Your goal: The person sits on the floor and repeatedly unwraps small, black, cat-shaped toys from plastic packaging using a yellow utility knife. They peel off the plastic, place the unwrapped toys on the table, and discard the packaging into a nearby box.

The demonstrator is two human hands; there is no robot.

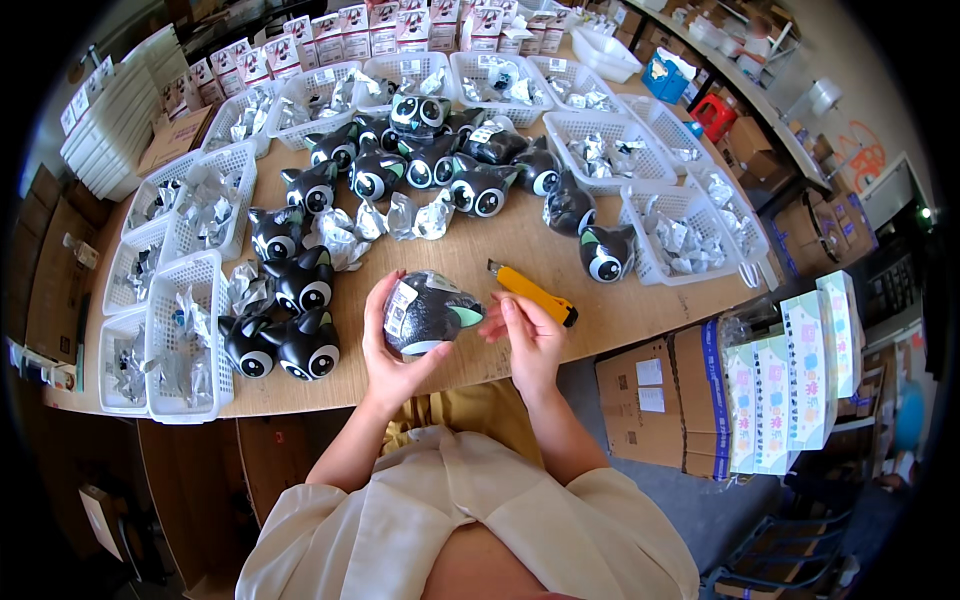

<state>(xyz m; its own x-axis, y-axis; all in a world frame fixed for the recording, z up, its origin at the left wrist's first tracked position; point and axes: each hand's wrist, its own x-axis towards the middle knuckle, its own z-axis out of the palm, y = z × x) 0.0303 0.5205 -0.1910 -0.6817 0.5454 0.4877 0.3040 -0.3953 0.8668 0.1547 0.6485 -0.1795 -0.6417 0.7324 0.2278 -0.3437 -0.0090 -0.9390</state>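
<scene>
My left hand grips a black cat-shaped toy head above the table's front edge. Clear film seems to cover the head, and a white label with print is on its side. Its green-lined ear points right, towards my right hand. That hand has loosely bent fingers apart beside the ear tip, with nothing visible in them. Just beyond it lies a yellow utility knife on the wooden table. Several similar cat heads stand beyond my hands, and others stand to the left.
White perforated plastic baskets with silvery foil packets ring the table. Crumpled foil packets lie among the heads. Printed boxes line the back. Stacked white trays stand back left. A cardboard carton is on the right, below table level.
</scene>
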